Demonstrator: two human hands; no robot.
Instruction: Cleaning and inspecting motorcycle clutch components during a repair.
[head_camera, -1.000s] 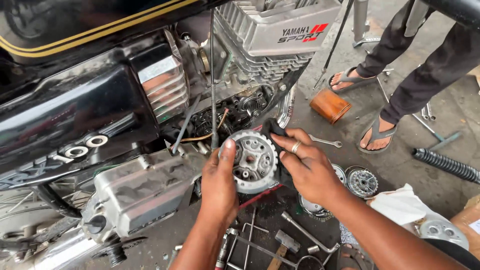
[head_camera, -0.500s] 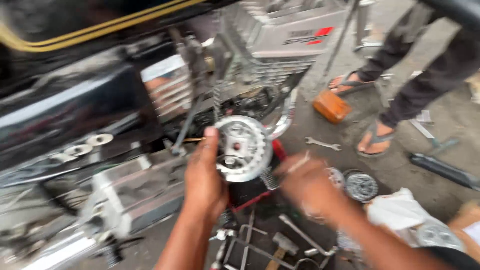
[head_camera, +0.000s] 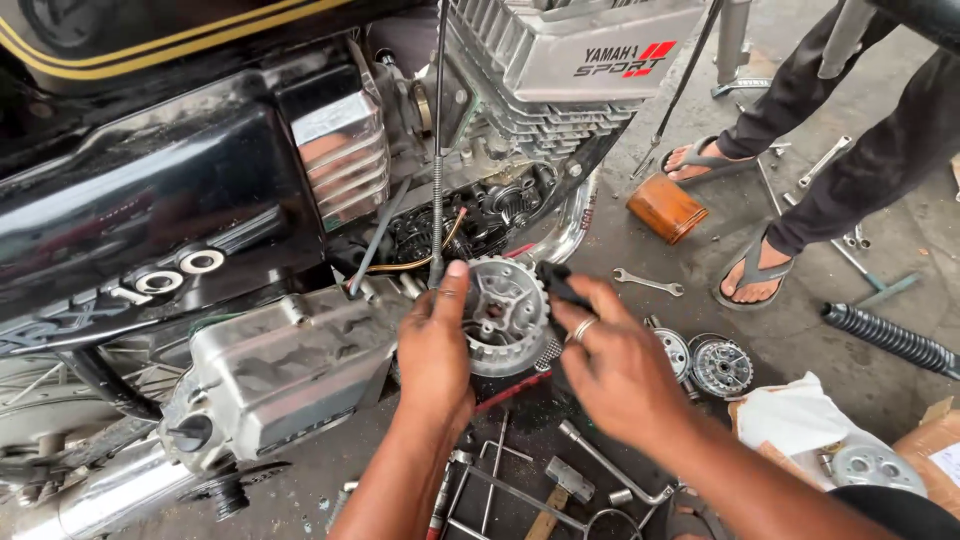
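Observation:
My left hand grips a round toothed metal clutch basket by its left rim, with the thumb up on its edge. The basket is held in front of the open side of a motorcycle engine. My right hand, a ring on one finger, is at the basket's right edge and pinches a small dark piece between the fingertips. Gears show inside the engine opening behind the basket.
Round clutch parts lie on the ground to the right. Wrenches and tools are scattered below my hands, a spanner further up. Another person's sandalled feet stand at upper right, beside a brown tin and a black spring.
The clutch basket has stayed in my left hand near the engine opening. My right hand came off the basket, swung away, and is now back at its right edge holding the dark piece.

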